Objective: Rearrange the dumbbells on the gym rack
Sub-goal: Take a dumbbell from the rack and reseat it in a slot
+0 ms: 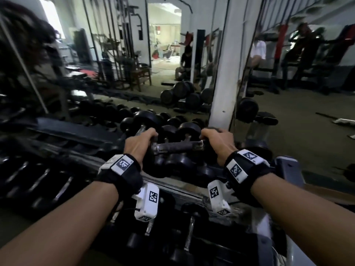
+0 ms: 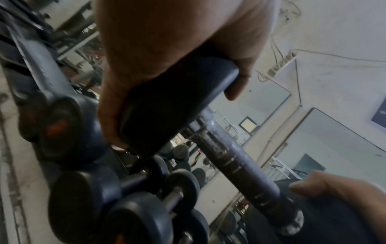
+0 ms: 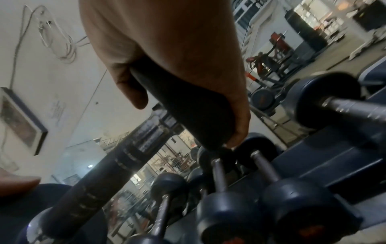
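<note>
Head view: a black dumbbell (image 1: 177, 147) is held crosswise over the top tier of the gym rack (image 1: 169, 178), one hand on each end. The left hand (image 1: 138, 145) has its grip clamped over the left weight head, fingers curled across the top and thumb on the near side; the left wrist view shows the same head (image 2: 175, 105) enclosed between fingers and thumb. The right hand (image 1: 217, 143) has its grip clamped on the right weight head in the same manner, confirmed in the right wrist view (image 3: 188, 105). Between the two grips the knurled metal handle (image 1: 178, 146) runs roughly level and lies bare. Directly below and beyond the grips, smaller black dumbbells (image 1: 172, 129) lie packed side by side on the rack. Nearer than the grips, a lower tier carries more dumbbells (image 1: 190, 227) with handles pointing toward the person. Beyond the grips stands a wall mirror (image 1: 119, 54) and, just past the right grip, a white pillar (image 1: 226, 73).
</note>
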`<state>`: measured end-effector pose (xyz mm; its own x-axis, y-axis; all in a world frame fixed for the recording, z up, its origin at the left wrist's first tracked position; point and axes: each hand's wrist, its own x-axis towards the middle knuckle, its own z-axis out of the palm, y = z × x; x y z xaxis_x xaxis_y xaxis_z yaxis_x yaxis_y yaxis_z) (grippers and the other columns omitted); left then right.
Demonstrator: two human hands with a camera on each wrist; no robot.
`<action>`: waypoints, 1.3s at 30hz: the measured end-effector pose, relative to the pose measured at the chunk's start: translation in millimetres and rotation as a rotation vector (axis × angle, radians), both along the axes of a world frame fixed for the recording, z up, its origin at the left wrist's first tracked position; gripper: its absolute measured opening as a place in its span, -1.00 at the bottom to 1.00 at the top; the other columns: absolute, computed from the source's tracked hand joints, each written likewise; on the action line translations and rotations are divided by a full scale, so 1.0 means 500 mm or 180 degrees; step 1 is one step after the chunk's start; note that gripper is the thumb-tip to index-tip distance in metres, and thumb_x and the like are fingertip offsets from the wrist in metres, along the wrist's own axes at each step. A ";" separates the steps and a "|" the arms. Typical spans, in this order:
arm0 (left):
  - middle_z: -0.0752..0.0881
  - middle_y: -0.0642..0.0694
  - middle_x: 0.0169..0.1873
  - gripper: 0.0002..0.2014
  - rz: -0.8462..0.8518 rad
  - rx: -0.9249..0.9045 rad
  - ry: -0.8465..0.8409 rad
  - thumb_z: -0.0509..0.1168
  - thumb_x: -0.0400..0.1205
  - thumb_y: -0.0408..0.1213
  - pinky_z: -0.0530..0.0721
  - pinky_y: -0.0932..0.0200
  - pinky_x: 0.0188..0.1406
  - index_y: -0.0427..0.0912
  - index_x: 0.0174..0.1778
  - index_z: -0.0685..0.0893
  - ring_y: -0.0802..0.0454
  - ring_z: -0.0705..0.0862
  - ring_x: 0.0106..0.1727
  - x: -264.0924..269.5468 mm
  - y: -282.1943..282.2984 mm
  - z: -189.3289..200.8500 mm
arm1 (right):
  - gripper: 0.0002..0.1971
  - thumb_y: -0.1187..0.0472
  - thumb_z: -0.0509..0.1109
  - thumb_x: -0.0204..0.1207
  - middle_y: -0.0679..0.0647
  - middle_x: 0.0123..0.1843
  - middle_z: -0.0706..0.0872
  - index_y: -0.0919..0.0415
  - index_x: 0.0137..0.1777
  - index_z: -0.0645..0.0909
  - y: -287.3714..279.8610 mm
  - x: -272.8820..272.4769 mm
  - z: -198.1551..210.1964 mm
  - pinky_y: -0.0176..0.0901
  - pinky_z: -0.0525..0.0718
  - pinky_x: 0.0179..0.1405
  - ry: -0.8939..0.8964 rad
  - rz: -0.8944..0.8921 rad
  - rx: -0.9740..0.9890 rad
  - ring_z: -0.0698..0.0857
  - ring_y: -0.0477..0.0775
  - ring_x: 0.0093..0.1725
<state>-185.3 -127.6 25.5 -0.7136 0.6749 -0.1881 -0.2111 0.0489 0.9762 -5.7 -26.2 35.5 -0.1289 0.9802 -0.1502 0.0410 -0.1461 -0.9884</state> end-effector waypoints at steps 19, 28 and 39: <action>0.65 -0.07 -0.54 -0.78 0.0934 -0.0182 0.0375 0.42 0.01 -0.10 0.63 -0.06 -0.25 -0.15 -0.55 0.67 -0.11 0.64 -0.34 -0.631 -0.269 -0.050 | -0.64 0.37 0.64 0.31 0.25 -0.04 0.82 0.27 0.12 0.72 -0.167 -0.692 -0.028 0.11 0.79 0.06 -0.0018 0.1323 0.0068 0.81 0.24 -0.10; 0.69 -0.14 -0.48 -0.80 0.1027 -0.0289 0.0247 0.41 0.03 -0.16 0.76 -0.25 -0.18 -0.17 -0.51 0.73 -0.14 0.69 -0.31 -0.964 -0.327 -0.059 | -0.53 0.31 0.57 0.18 0.23 -0.07 0.78 0.31 0.15 0.73 -0.189 -1.063 -0.042 0.07 0.76 -0.15 -0.0426 0.1494 0.0363 0.76 0.21 -0.12; 0.84 -0.17 -0.32 -0.62 0.1490 -0.0894 0.0381 0.39 0.07 0.04 0.81 -0.19 -0.02 -0.19 -0.38 0.76 -0.24 0.81 -0.16 -1.328 -0.239 -0.125 | -0.89 0.18 0.57 0.24 0.07 -0.38 0.70 0.18 -0.36 0.70 -0.062 -1.480 -0.144 0.00 0.63 -0.23 -0.0796 0.1693 0.0624 0.72 0.15 -0.26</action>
<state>-849.2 -247.0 -37.0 -0.9525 0.2164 -0.2142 -0.1613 0.2381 0.9577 -745.4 -57.3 -36.6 -0.5916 0.8038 -0.0625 0.2921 0.1414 -0.9459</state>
